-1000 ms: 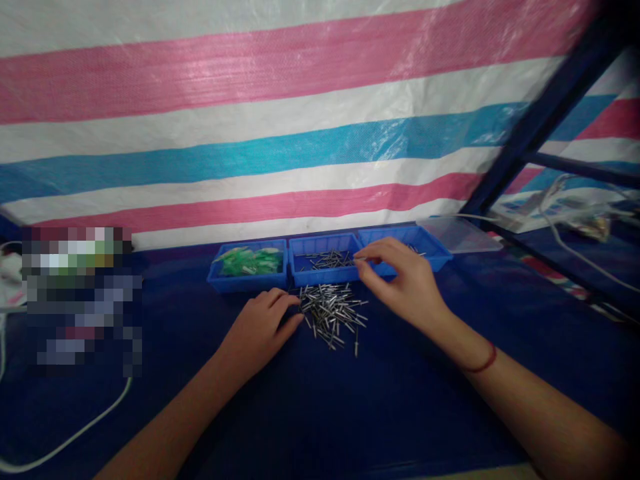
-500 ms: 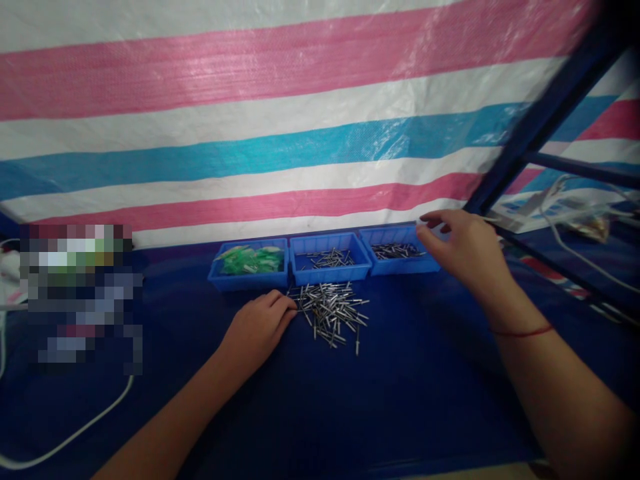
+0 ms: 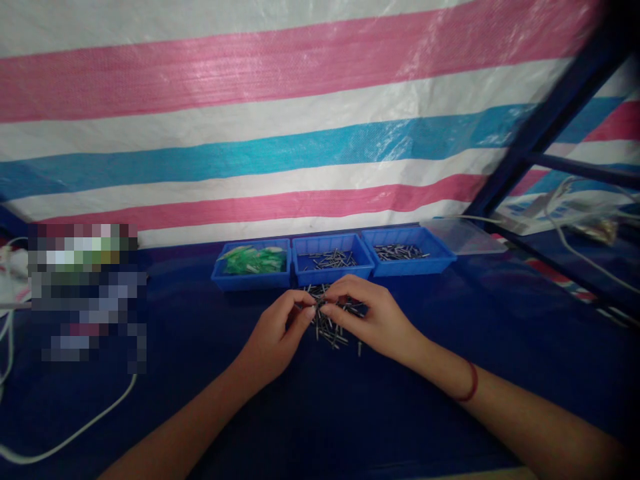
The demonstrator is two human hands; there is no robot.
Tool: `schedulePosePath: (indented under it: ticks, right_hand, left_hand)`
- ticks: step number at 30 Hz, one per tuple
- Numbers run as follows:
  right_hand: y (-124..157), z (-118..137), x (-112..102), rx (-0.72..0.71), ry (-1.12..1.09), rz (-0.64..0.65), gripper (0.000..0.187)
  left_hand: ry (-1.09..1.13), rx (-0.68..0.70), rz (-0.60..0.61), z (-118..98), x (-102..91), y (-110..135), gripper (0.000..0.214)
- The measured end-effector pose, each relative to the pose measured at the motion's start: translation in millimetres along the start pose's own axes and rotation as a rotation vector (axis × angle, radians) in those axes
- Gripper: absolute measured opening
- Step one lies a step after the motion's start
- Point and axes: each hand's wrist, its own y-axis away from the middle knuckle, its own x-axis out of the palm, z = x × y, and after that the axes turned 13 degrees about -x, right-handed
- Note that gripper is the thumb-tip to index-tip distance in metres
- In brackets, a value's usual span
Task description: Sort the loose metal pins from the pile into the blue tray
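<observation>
A pile of small metal pins (image 3: 331, 327) lies on the dark blue table cover in front of three blue trays. My left hand (image 3: 276, 333) and my right hand (image 3: 367, 317) meet over the pile, fingertips pinched together and almost touching each other. What the fingertips hold is too small to make out. The left tray (image 3: 250, 277) holds green plastic pieces, the middle tray (image 3: 333, 270) and the right tray (image 3: 407, 263) hold a few metal pins. A red string circles my right wrist.
A striped pink, white and blue tarp hangs behind the trays. A clear plastic lid (image 3: 467, 237) lies to the right of the trays. A dark blue frame bar (image 3: 530, 147) rises at the right. A white cable (image 3: 75, 433) curves at the lower left.
My right hand reached from the middle tray to the far right beyond the right tray, then came back down to the pin pile. My left hand lifted slightly and pinched toward it.
</observation>
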Motion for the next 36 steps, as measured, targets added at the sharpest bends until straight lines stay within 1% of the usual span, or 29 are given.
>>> schedulePosePath:
  ticks: [3, 7, 12, 17, 26, 32, 36]
  right_hand:
    - [0.1, 1.7, -0.6, 0.033, -0.065, -0.024, 0.007]
    - [-0.1, 3.8, -2.3, 0.018, -0.124, -0.012, 0.007]
    - [0.5, 6.0, -0.6, 0.014, -0.119, -0.028, 0.006]
    - [0.4, 7.6, -1.3, 0.01, -0.12, -0.03, 0.007]
    - [-0.8, 8.8, -3.3, 0.016, -0.102, -0.017, 0.01]
    - [0.7, 5.4, -2.3, 0.015, -0.084, -0.007, 0.01]
    - [0.8, 3.1, -0.6, 0.031, -0.059, 0.013, 0.01]
  left_hand:
    - [-0.003, 0.018, 0.023, -2.4, 0.2, 2.5, 0.012]
    - [-0.003, 0.035, 0.042, -3.2, 1.1, 4.1, 0.012]
    - [-0.01, 0.032, 0.07, -1.9, 2.2, 3.3, 0.013]
    - [-0.045, 0.089, 0.07, -0.1, 2.3, 0.8, 0.012]
    - [-0.036, 0.065, 0.023, -1.6, 3.0, 1.8, 0.012]
    - [-0.005, 0.027, -0.043, -1.5, 3.3, 2.3, 0.011]
    - [0.001, 0.049, -0.091, -0.3, 2.4, 2.5, 0.01]
